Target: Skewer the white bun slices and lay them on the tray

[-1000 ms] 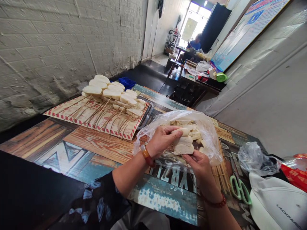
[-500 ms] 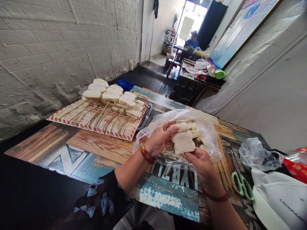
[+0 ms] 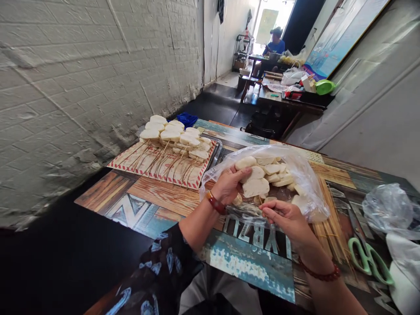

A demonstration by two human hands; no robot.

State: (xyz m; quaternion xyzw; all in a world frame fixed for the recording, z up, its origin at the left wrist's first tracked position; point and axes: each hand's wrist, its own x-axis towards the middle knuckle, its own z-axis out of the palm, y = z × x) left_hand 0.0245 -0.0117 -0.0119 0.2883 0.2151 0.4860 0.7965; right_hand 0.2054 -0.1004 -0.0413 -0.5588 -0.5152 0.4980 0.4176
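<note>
My left hand [image 3: 230, 183] is closed round some pale flat slices [image 3: 256, 187], its thumb on top of them. Just below and right of the slices, my right hand [image 3: 285, 215] pinches a thin wooden stick [image 3: 261, 200] whose tip end points toward them. Both hands are over an open clear plastic bag [image 3: 315, 199] that holds more pale slices [image 3: 278, 173]. To the left, skewered slices [image 3: 173, 133] lie stacked on a paper with a red-striped edge [image 3: 157, 168], their sticks toward me.
Bare sticks [image 3: 331, 218] lie right of the bag, beside green-handled scissors [image 3: 364, 258]. A crumpled clear bag [image 3: 387, 203] and a white cap [image 3: 405, 267] are at the far right. A person [image 3: 275, 43] sits at a table in the background.
My right hand has drawn slightly away from the slices and now pinches the stick below them. The view has shifted, so the table appears farther right.
</note>
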